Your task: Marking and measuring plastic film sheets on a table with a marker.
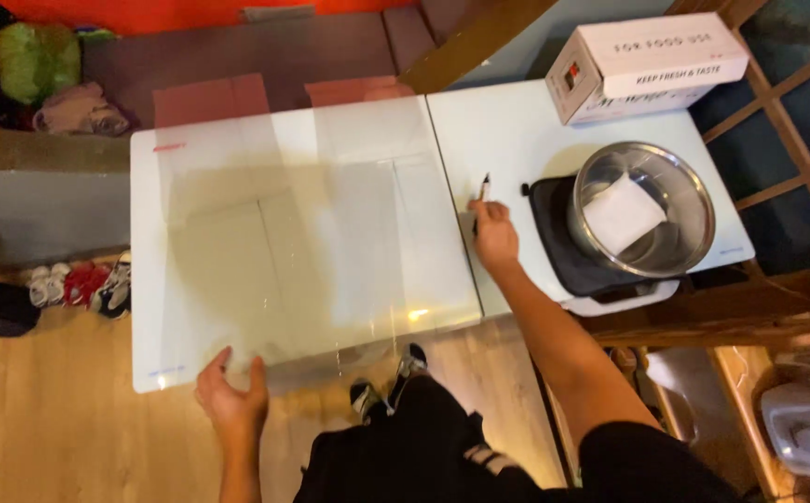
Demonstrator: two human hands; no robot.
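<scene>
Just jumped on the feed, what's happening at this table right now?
A person stands over a white table covered partly by a large clear sheet. Their right hand holds a pen, tip up, at the sheet's right edge. The left hand is open at the sheet's near edge, fingers by its rim. To the right, a steel bowl with a white folded item inside sits on a dark mat, and a white box lies behind it.

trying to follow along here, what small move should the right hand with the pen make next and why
Probably lower the pen tip onto the clear sheet: the right hand holds it at the sheet's right edge, tip raised, while the left hand rests at the near edge.
</scene>
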